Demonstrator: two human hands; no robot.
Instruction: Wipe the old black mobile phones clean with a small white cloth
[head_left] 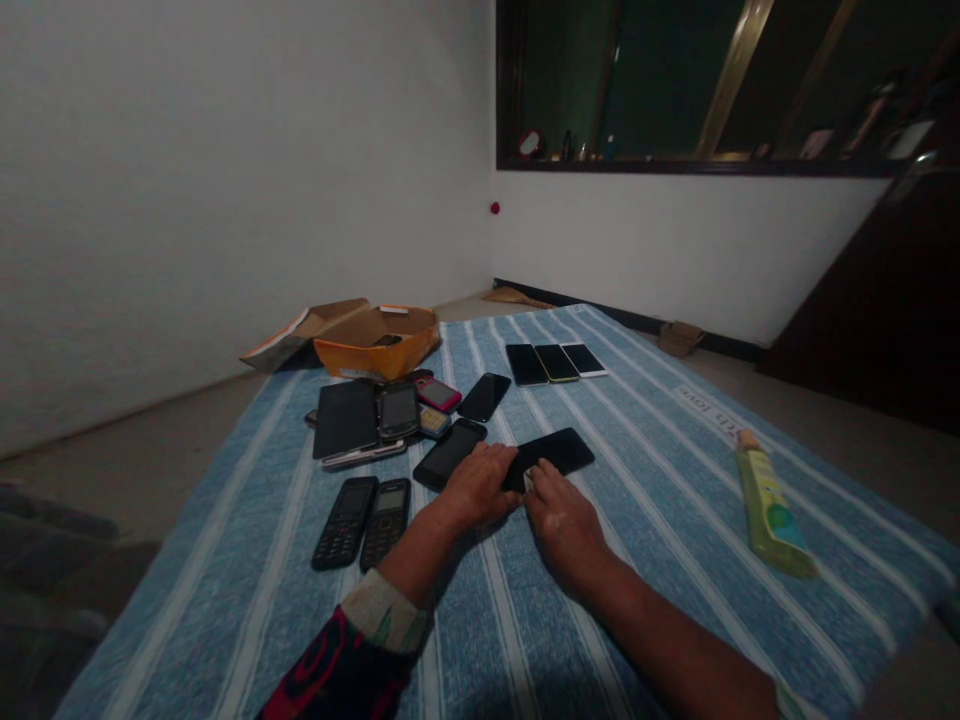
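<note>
A black smartphone (pixel 559 452) lies tilted across the cloth in front of me, its dark screen up. My left hand (pixel 480 487) grips its left end, fingers over the top and thumb along the near edge. Against the near edge, my right hand (pixel 559 510) has its fingers curled together; a small pale scrap shows at the fingertips, too little to name. Just beyond my left hand rests another black smartphone (pixel 450 455), and a further dark phone (pixel 485 397) lies behind that. Two black keypad phones (pixel 345 523) sit side by side left of my left wrist.
A blue striped cloth (pixel 645 560) covers the table. Left, a pile of phones holds a black tablet-like slab (pixel 345 420); behind stands an open orange box (pixel 375 358). Three phones (pixel 556 363) form a row at the back. A yellow-green bottle (pixel 772 510) lies right.
</note>
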